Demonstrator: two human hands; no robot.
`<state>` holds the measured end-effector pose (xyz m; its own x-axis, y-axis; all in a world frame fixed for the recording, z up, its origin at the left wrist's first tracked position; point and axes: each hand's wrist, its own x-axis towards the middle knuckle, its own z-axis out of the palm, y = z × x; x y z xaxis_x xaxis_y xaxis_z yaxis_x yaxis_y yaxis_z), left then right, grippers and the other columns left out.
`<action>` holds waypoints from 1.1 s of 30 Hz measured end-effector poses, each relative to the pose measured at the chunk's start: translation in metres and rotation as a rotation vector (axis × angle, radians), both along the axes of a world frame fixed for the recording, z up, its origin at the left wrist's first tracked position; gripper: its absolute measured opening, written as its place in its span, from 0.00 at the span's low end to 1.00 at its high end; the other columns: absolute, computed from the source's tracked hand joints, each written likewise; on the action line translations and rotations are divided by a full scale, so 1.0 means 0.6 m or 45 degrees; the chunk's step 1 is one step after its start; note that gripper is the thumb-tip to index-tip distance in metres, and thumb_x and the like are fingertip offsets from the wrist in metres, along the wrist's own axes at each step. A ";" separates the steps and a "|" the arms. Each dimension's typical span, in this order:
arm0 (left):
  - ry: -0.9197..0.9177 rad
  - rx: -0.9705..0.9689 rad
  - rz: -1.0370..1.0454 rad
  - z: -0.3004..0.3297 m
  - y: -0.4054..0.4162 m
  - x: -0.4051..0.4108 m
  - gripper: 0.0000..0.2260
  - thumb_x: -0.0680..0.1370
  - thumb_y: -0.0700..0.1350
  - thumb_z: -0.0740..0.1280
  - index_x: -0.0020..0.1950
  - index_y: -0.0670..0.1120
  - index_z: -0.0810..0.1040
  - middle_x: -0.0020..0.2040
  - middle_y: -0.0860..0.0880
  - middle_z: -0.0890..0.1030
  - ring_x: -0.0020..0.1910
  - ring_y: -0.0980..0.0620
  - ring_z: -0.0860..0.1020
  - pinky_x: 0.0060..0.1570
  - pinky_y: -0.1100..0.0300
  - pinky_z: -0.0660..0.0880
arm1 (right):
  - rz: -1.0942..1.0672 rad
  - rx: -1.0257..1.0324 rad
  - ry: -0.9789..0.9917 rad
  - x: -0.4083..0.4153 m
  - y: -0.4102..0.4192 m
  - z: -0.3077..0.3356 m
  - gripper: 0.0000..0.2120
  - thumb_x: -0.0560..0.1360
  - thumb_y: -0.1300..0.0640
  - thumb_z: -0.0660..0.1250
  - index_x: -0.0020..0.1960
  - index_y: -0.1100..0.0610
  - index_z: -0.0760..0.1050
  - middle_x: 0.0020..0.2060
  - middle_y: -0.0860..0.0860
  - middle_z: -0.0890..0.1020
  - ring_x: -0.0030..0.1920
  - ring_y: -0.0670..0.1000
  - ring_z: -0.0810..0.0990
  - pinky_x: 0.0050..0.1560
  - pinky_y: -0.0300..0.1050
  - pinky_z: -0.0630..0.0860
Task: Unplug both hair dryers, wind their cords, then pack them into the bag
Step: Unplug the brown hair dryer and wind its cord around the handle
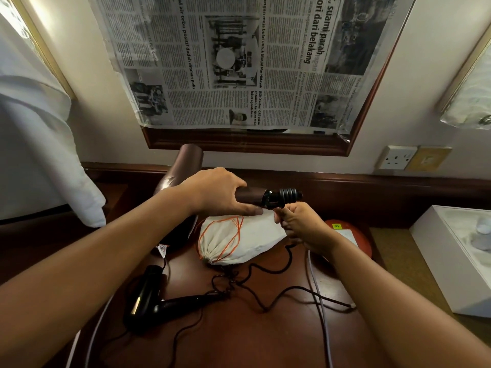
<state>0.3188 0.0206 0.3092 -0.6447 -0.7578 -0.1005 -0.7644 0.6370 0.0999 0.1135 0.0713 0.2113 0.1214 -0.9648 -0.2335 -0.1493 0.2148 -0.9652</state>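
My left hand (215,191) grips the handle of a brown hair dryer (186,166) held above the desk, its barrel pointing at the wall. Its black cord (288,195) is coiled in several turns round the handle's end. My right hand (297,225) pinches that cord just below the coil. A second, black hair dryer (148,296) lies on the wooden desk (252,328) near me, its cord (265,272) loose and tangled. A cream drawstring bag (239,237) with orange cord lies under my hands.
A wall socket (397,158) sits at the right with nothing plugged in. A white box (457,256) stands at the right, a red round object (358,237) by my right wrist. White cloth (39,155) hangs at left. A grey cable (318,301) crosses the desk.
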 end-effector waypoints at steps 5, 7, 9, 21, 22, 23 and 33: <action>0.033 0.038 -0.004 0.005 0.005 0.003 0.23 0.69 0.72 0.62 0.40 0.52 0.74 0.34 0.56 0.75 0.33 0.59 0.72 0.33 0.60 0.65 | -0.088 -0.090 0.240 -0.008 -0.019 0.022 0.17 0.77 0.49 0.66 0.37 0.62 0.75 0.29 0.58 0.68 0.24 0.52 0.65 0.21 0.40 0.68; 0.026 0.042 -0.002 0.006 0.007 0.004 0.25 0.69 0.72 0.63 0.42 0.51 0.76 0.34 0.55 0.75 0.34 0.59 0.72 0.34 0.59 0.67 | -0.086 -0.169 0.329 -0.012 -0.022 0.034 0.13 0.76 0.56 0.67 0.36 0.63 0.76 0.32 0.60 0.71 0.25 0.53 0.66 0.22 0.38 0.66; -0.004 0.039 -0.008 0.006 0.009 0.004 0.26 0.69 0.72 0.62 0.44 0.50 0.77 0.34 0.54 0.75 0.34 0.59 0.72 0.37 0.58 0.70 | -0.055 -0.263 0.438 -0.016 -0.023 0.043 0.10 0.74 0.64 0.68 0.33 0.60 0.77 0.30 0.60 0.73 0.25 0.48 0.68 0.24 0.39 0.66; -0.105 0.020 -0.001 -0.010 0.000 0.000 0.28 0.69 0.74 0.61 0.45 0.50 0.77 0.37 0.53 0.77 0.37 0.56 0.74 0.39 0.56 0.72 | -0.028 -0.656 0.789 -0.025 -0.054 0.103 0.05 0.75 0.57 0.69 0.48 0.56 0.83 0.41 0.46 0.83 0.43 0.44 0.80 0.47 0.36 0.74; -0.117 0.024 0.001 -0.011 -0.002 -0.001 0.28 0.69 0.74 0.60 0.46 0.49 0.77 0.37 0.53 0.77 0.37 0.56 0.74 0.39 0.56 0.72 | -0.048 -0.688 0.812 -0.026 -0.054 0.107 0.05 0.75 0.57 0.69 0.48 0.56 0.83 0.41 0.46 0.83 0.44 0.44 0.80 0.47 0.36 0.75; -0.130 0.029 0.007 -0.011 -0.004 -0.001 0.29 0.69 0.74 0.60 0.46 0.48 0.77 0.38 0.53 0.77 0.37 0.56 0.74 0.40 0.56 0.72 | -0.067 -0.730 0.835 -0.026 -0.053 0.111 0.05 0.74 0.57 0.70 0.48 0.55 0.84 0.40 0.45 0.83 0.43 0.44 0.81 0.47 0.35 0.76; -0.225 0.038 0.093 -0.032 -0.027 -0.008 0.28 0.69 0.74 0.59 0.42 0.50 0.76 0.38 0.51 0.77 0.38 0.53 0.75 0.33 0.58 0.67 | -0.039 -1.029 1.125 -0.016 -0.034 0.114 0.08 0.74 0.51 0.67 0.49 0.52 0.82 0.39 0.49 0.85 0.40 0.53 0.82 0.41 0.51 0.79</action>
<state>0.3138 0.0045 0.2899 -0.5585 -0.7969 -0.2302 -0.8157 0.5781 -0.0220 0.1039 0.0509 0.2797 0.1988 -0.8702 0.4507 -0.8342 -0.3917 -0.3883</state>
